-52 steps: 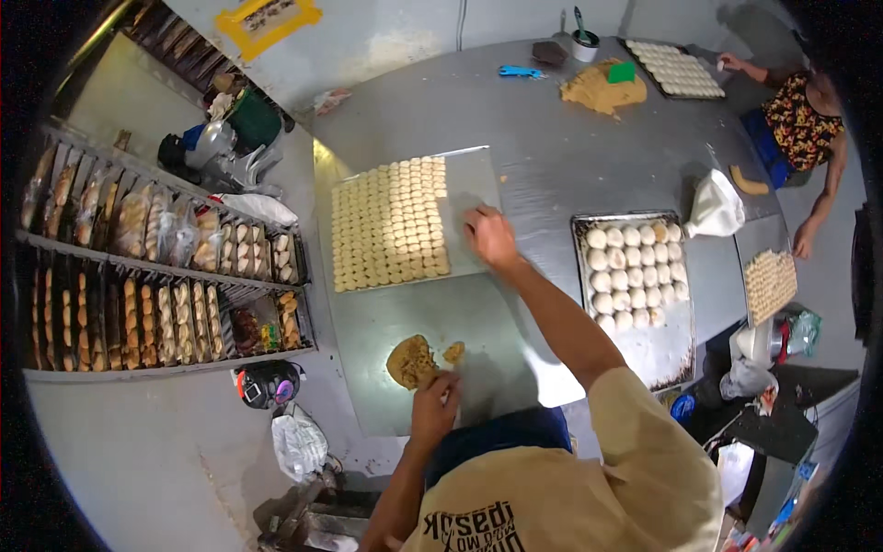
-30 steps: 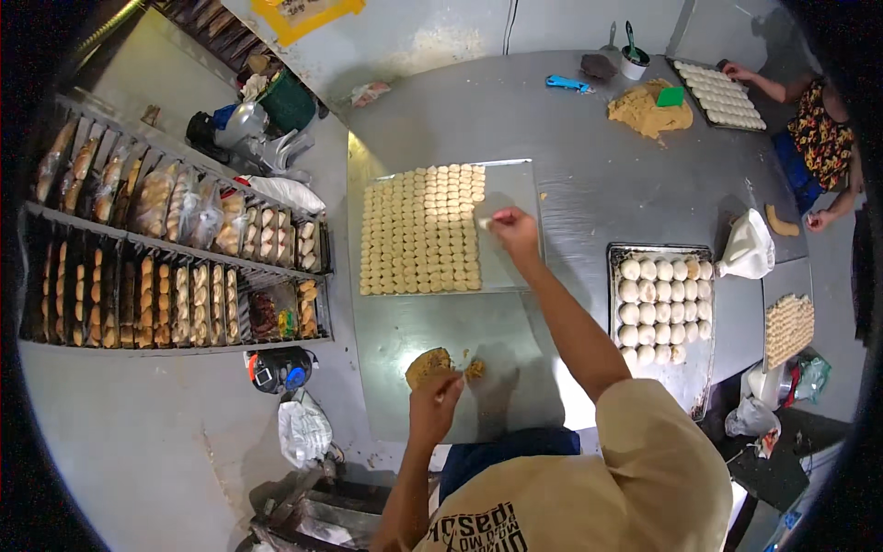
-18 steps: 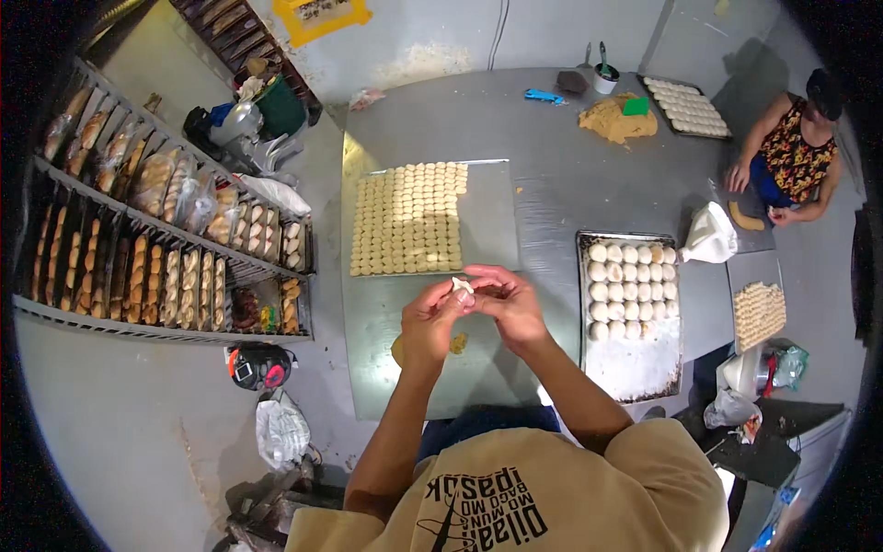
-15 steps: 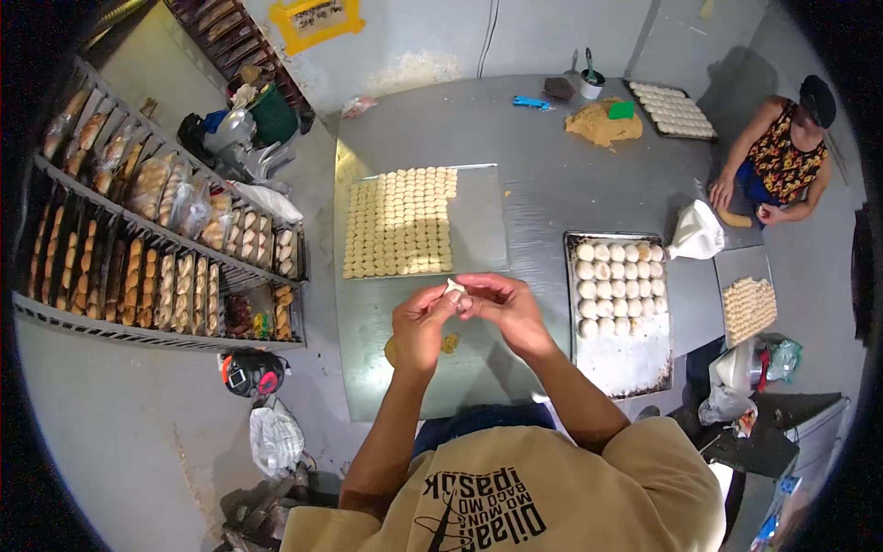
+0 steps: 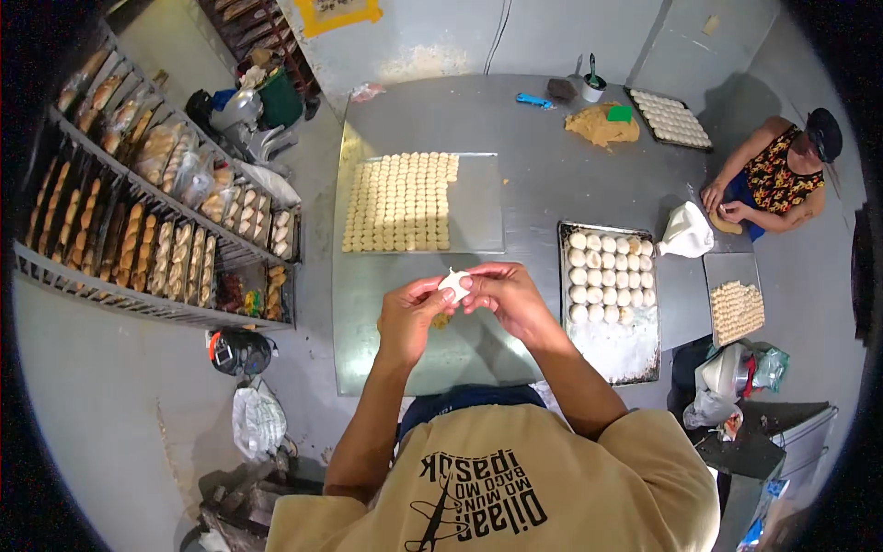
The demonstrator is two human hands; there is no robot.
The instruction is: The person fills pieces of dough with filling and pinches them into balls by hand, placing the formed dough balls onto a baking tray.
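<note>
My left hand [image 5: 414, 313] and my right hand [image 5: 504, 299] meet over the near part of the steel table [image 5: 469, 359], both pinching a flattened white piece of dough [image 5: 453, 281] between thumbs and fingers. A crumbly yellow mound [image 5: 440, 321] lies below them, mostly hidden by the hands. Just beyond them is a tray [image 5: 476, 202] with tight rows of small pale dough pieces [image 5: 395, 202]; its right part shows bare metal. To my right, a darker tray [image 5: 612, 340] holds rows of round white buns [image 5: 612, 276].
A co-worker [image 5: 782, 175] works at the right edge beside a white piping bag [image 5: 686, 230] and another tray of small pieces [image 5: 736, 313]. At the back lie yellow dough [image 5: 598, 127] with a green scraper [image 5: 618, 113] and a bun tray [image 5: 667, 115]. A bread rack [image 5: 156, 212] stands left.
My right hand has come back from the middle tray to join my left, which has lifted from the yellow mound. The dough between them now looks flatter. The co-worker's hands have moved together.
</note>
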